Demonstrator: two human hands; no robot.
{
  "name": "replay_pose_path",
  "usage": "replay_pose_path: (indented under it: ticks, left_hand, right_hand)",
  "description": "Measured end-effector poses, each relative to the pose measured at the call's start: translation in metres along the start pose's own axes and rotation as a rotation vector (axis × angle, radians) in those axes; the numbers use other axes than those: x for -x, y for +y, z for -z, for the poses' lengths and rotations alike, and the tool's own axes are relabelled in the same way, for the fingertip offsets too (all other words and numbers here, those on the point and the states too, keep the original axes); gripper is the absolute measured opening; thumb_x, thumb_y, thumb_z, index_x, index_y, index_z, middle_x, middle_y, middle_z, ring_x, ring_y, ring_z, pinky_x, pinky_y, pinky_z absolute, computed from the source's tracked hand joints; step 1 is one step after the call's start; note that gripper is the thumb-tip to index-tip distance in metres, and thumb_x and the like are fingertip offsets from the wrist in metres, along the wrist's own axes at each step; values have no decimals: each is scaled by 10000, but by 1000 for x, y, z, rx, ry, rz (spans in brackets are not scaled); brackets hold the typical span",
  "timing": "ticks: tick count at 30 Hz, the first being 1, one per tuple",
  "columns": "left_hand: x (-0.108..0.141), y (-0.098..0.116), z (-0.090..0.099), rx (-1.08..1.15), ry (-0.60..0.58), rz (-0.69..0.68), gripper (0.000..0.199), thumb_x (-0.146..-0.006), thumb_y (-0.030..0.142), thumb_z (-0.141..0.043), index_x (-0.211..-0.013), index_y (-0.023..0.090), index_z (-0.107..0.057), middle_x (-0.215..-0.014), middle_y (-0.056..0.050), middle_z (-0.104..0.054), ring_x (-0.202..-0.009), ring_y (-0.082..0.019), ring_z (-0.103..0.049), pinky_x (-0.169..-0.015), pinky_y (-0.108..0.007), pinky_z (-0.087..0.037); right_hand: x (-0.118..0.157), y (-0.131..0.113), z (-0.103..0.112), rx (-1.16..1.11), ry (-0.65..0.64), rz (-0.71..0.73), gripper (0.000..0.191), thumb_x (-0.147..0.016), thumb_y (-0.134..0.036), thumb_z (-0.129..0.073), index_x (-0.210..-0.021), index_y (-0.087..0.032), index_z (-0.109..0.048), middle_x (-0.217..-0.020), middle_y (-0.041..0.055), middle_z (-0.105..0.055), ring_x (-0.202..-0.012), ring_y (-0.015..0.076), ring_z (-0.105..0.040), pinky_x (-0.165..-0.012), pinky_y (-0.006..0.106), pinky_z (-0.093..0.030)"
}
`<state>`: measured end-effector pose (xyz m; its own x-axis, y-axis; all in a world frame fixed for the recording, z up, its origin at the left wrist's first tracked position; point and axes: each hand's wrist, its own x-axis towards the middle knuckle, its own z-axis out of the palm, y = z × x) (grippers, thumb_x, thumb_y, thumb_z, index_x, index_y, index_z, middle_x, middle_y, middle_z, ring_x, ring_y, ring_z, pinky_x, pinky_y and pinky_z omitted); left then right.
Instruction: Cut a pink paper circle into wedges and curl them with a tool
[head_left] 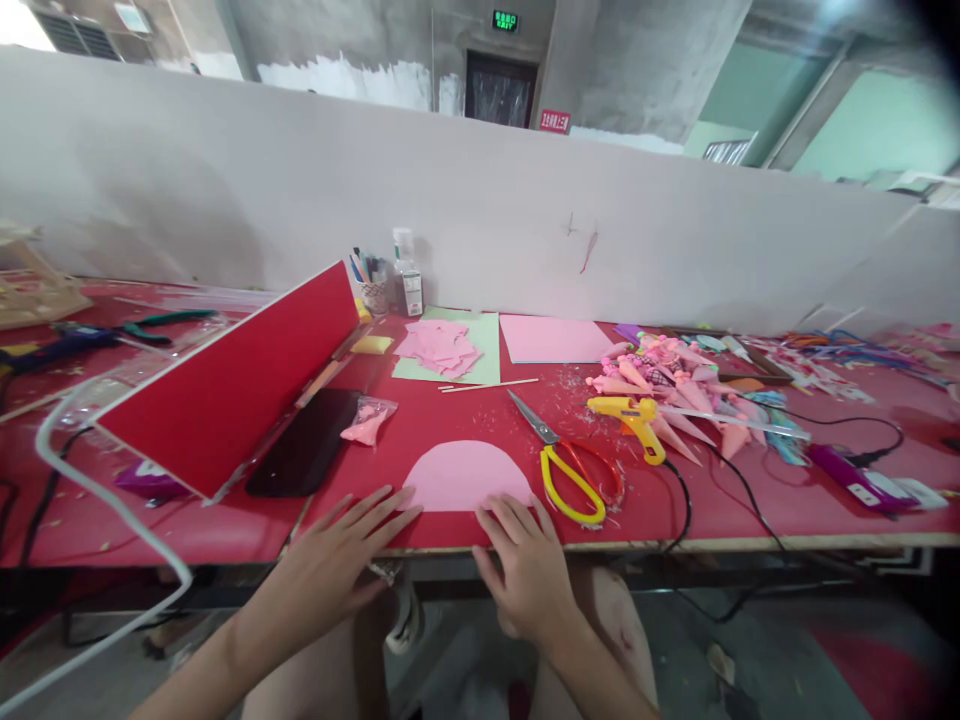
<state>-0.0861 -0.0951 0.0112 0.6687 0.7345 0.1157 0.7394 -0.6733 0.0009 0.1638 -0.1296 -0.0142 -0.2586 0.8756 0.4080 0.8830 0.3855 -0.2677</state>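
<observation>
A pink paper half-circle (pixel 466 474) lies flat near the table's front edge, its straight side toward me. My left hand (pixel 360 535) rests at its left corner, fingers stretched out and the tips touching or close to the paper. On the right corner lie the fingertips of my right hand (pixel 525 560), its fingers extended and flat. Neither hand grips anything. Just right of the paper are scissors (pixel 564 465) with one yellow and one red handle, blades pointing away to the left. A yellow glue gun (pixel 631 420) lies beyond them.
Pink paper cones (pixel 679 375) are heaped at the right. Pink scraps (pixel 439 347) lie on a green sheet (pixel 489 335), beside a pink sheet (pixel 555 340). A black phone (pixel 307 450) sits under a leaning red board (pixel 240 385). A bottle (pixel 409 275) stands at the back.
</observation>
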Motion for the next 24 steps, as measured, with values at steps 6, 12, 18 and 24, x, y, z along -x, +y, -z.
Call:
replay_pose_path:
  ticks: [6, 12, 18, 24]
  left_hand:
    - [6, -2, 7, -5, -45, 57, 605, -738, 247, -497, -1315, 298, -322, -1334, 6, -419, -1196, -199, -414, -975, -349, -347]
    - [7, -4, 16, 53, -82, 103, 568, -701, 117, -409, -1255, 242, -436, -1278, -19, -489, -1140, -177, -473, -973, -334, -354]
    - [-4, 11, 22, -10, 45, 116, 336, -785, 223, -421, -1088, 219, -567, -1146, -57, -593, -1026, -208, -545, -896, -358, -409]
    - [-29, 44, 11, -24, 107, -56, 589, -748, 386, -537, -1288, 237, -353, -1306, -55, -448, -1182, -243, -395, -984, -404, -298]
  right_hand:
    - [16, 18, 20, 50, -28, -95, 328, -845, -285, -451, -1139, -193, -562, -1199, 45, -542, -1134, 200, -429, -976, 355, -303]
    - [20, 27, 25, 130, 42, -96, 313, -827, -255, -459, -1078, -126, -593, -1144, 89, -577, -1072, 216, -485, -939, 371, -347]
    - [22, 33, 23, 103, 42, -40, 302, -835, -249, -440, -1078, -122, -566, -1115, 105, -577, -1058, 202, -492, -954, 379, -341]
    - [19, 25, 21, 53, 43, -23, 252, -821, -269, -474, -1022, -147, -564, -1029, 83, -586, -1007, 200, -498, -980, 408, -287]
